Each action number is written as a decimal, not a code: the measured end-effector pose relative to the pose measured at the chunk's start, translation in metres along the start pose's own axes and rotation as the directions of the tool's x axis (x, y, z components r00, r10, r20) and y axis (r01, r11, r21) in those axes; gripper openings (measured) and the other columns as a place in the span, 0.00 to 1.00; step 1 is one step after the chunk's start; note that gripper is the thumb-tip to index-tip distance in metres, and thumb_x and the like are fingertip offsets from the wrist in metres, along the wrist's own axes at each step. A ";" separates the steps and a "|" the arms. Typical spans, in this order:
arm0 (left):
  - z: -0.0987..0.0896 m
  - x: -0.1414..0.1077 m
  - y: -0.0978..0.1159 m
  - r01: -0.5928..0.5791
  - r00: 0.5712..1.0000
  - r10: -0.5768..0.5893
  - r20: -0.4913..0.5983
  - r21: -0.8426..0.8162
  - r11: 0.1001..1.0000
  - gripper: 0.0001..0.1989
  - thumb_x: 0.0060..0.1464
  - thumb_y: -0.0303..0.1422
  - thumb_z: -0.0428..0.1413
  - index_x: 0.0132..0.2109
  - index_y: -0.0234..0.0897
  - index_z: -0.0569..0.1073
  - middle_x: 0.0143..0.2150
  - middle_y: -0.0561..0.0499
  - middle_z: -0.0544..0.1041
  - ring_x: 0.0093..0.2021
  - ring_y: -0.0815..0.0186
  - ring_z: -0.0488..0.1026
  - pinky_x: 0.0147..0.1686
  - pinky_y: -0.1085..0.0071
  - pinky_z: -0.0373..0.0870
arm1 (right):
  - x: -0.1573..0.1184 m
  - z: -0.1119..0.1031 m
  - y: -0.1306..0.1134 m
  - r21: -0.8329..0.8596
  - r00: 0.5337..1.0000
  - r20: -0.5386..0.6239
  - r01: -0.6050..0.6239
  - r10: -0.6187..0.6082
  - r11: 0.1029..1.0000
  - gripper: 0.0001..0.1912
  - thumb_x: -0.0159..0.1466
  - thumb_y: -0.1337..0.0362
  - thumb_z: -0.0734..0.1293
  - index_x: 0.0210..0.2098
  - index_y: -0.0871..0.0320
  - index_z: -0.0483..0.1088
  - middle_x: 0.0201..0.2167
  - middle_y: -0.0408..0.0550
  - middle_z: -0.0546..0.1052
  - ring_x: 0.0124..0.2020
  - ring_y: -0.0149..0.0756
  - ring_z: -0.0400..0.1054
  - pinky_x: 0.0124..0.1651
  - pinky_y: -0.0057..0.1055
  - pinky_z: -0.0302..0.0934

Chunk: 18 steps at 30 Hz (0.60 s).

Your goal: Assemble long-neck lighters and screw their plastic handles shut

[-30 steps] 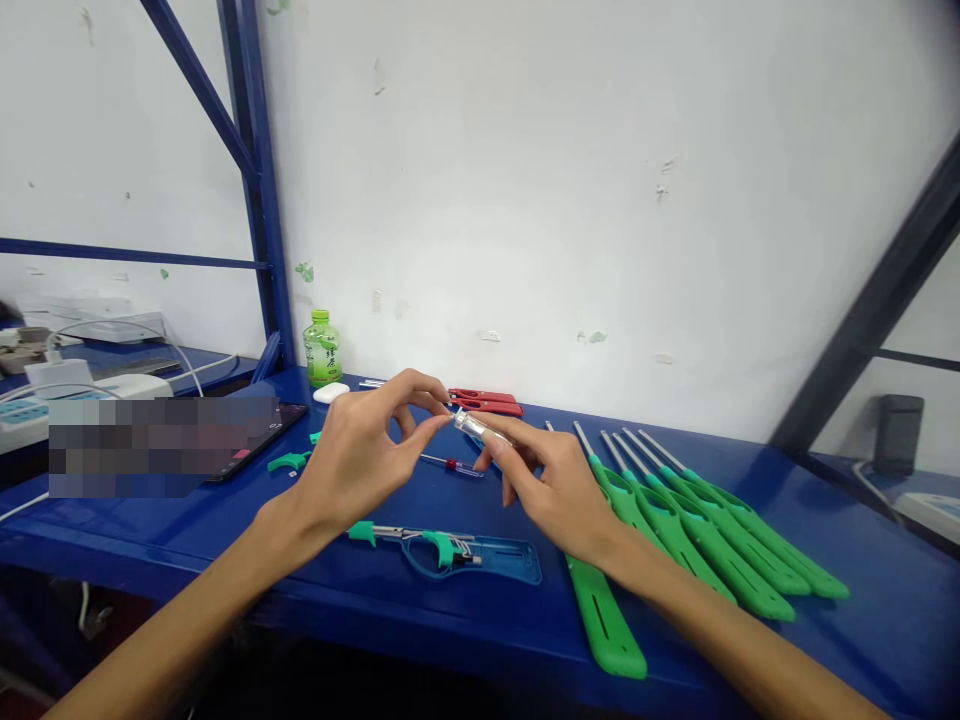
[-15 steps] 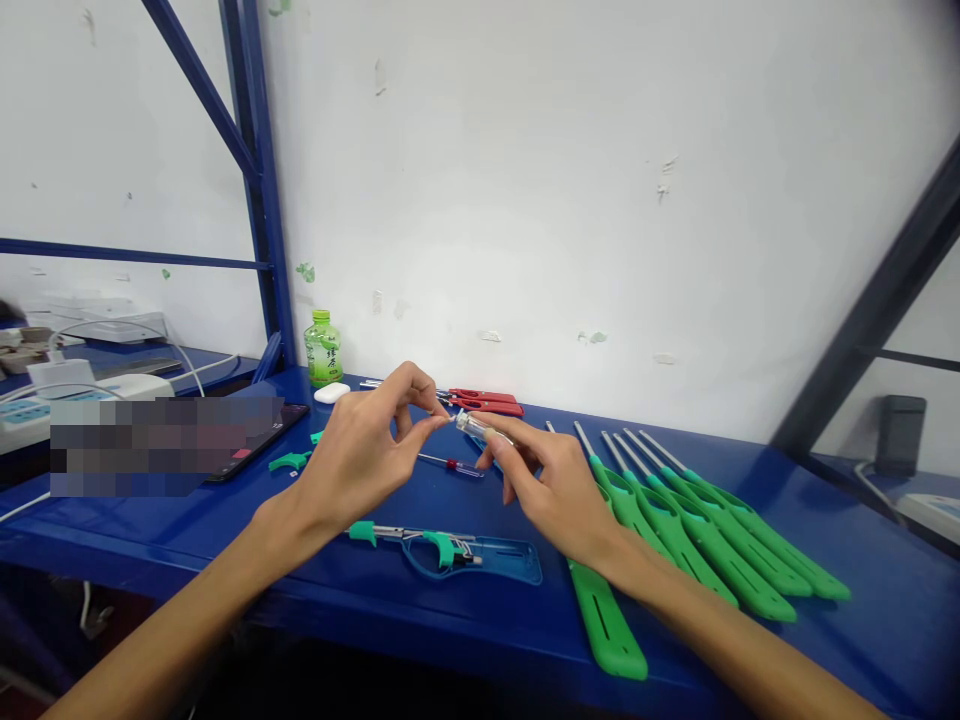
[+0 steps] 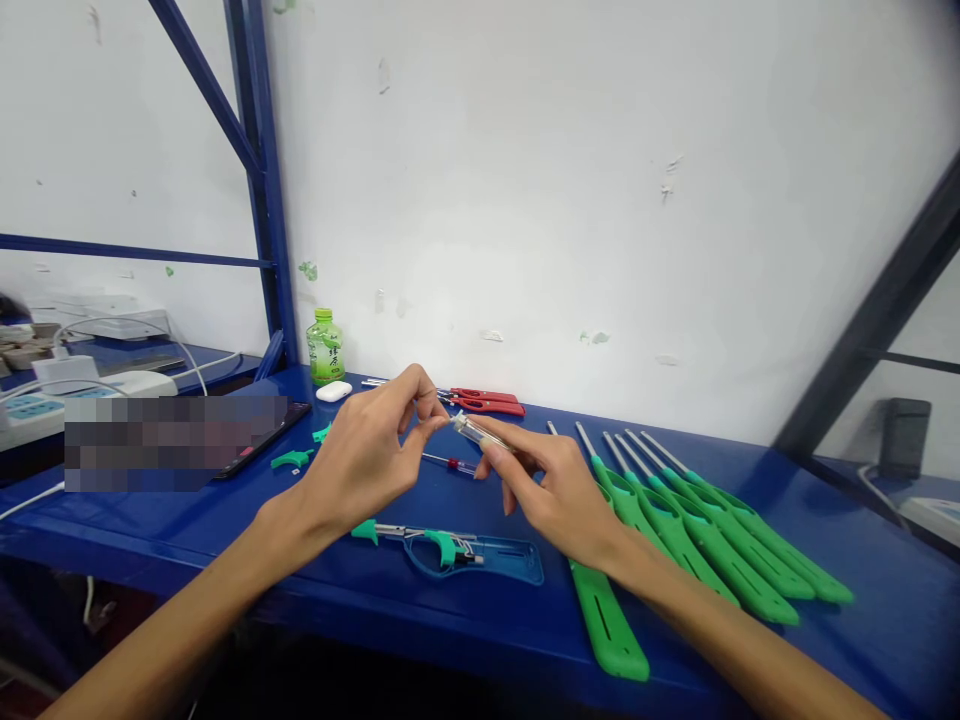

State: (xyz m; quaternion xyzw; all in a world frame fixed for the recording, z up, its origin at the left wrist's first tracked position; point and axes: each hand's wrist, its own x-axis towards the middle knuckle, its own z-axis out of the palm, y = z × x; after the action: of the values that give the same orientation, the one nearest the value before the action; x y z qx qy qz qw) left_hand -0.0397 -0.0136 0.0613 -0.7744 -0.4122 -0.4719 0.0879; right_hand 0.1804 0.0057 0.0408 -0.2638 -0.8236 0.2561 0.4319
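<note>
My right hand (image 3: 559, 490) is closed round a small clear plastic tank (image 3: 474, 430) with a whitish fitting at its end. The thumb and index finger of my left hand (image 3: 360, 440) pinch together at that fitting; anything between them is too small to make out. Under my hands lies a blue lighter shell (image 3: 517, 562), opened up, with a teal trigger (image 3: 445, 547) and metal rod in it. Behind it a screwdriver (image 3: 454, 464) with a red and clear handle is partly covered by my right fingers.
Several green long-necked lighters (image 3: 675, 520) fan out on the right of the blue table (image 3: 847, 500). Red lighters (image 3: 489, 402) lie by the wall. Left stand a green bottle (image 3: 325, 350), a white case (image 3: 334, 391), loose teal parts (image 3: 290, 459), a dark phone (image 3: 259, 440) and a power strip (image 3: 142, 388).
My hands stay together at the tank's end, with only a slight shift of the fingers and tank. The whole view has moved a little.
</note>
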 end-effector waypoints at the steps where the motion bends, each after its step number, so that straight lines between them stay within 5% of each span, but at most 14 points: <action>1: 0.001 -0.001 -0.001 -0.023 1.000 0.023 0.007 0.001 1.000 0.15 0.64 0.24 0.55 0.35 0.42 0.57 0.33 0.57 0.74 0.28 0.70 0.67 0.29 0.72 0.61 | 0.000 0.000 0.001 0.009 1.000 0.010 -0.002 0.002 1.000 0.22 0.75 0.58 0.62 0.65 0.55 0.72 0.32 0.44 0.82 0.19 0.26 0.69 0.25 0.27 0.67; 8: 0.004 -0.007 0.001 -0.132 0.991 0.131 0.026 0.064 0.989 0.16 0.59 0.16 0.45 0.34 0.43 0.53 0.31 0.55 0.63 0.30 0.66 0.62 0.30 0.68 0.57 | -0.004 0.002 -0.001 0.075 0.999 0.034 -0.032 0.030 0.997 0.22 0.75 0.56 0.62 0.65 0.54 0.72 0.29 0.42 0.78 0.18 0.25 0.69 0.24 0.26 0.65; 18: 0.004 -0.008 0.015 -0.065 0.997 0.060 0.044 0.111 0.992 0.17 0.48 0.15 0.45 0.31 0.43 0.49 0.29 0.55 0.57 0.27 0.65 0.56 0.27 0.66 0.51 | -0.008 0.002 -0.009 0.107 0.989 0.102 -0.117 0.106 0.987 0.24 0.75 0.54 0.62 0.66 0.54 0.71 0.25 0.39 0.71 0.18 0.27 0.69 0.24 0.26 0.63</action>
State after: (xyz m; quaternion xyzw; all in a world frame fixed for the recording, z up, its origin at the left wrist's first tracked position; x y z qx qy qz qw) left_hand -0.0279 -0.0258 0.0563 -0.7903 -0.4154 -0.4290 0.1375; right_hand 0.1804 -0.0060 0.0411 -0.2723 -0.8115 0.3383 0.3910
